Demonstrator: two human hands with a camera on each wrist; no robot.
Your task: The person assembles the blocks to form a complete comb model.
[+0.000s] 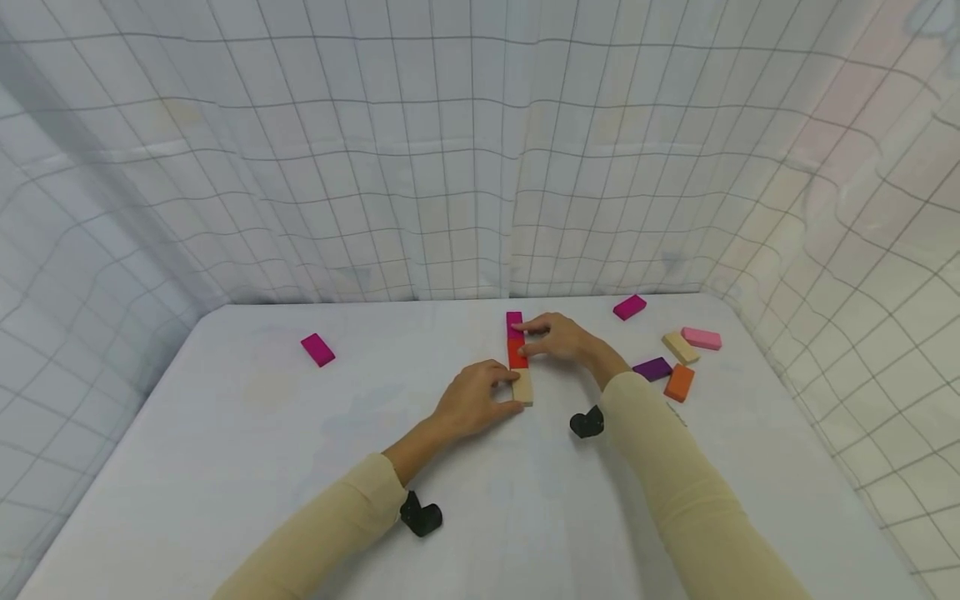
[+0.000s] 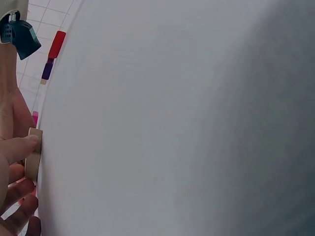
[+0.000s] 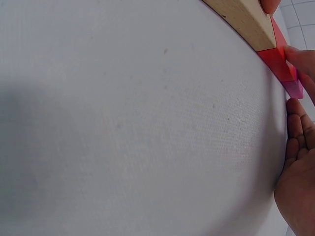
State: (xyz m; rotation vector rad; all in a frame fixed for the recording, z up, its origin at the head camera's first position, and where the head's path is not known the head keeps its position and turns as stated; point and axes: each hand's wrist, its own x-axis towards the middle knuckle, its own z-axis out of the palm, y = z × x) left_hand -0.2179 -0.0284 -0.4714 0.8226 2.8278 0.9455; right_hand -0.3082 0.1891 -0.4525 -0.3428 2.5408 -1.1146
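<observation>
A row of three flat blocks runs away from me, end to end: a plain wooden block (image 1: 523, 388) nearest, a red block (image 1: 515, 355) in the middle, a magenta block (image 1: 513, 318) farthest. My left hand (image 1: 471, 400) pinches the wooden block from its left side, thumb at the near end and forefinger by the far end. From the right, my right hand (image 1: 564, 337) reaches over the row. Its forefinger touches the magenta block and its thumb rests against the red block's side, as the right wrist view shows; the other fingers stretch out beside the row.
At the right lie an orange block (image 1: 679, 382), a purple block (image 1: 652, 369), another wooden block (image 1: 681, 347) and a pink block (image 1: 701, 338). Single magenta blocks lie at the back right (image 1: 630, 307) and left (image 1: 318, 350). Gridded white curtains (image 1: 360, 208) enclose the white table (image 1: 225, 467).
</observation>
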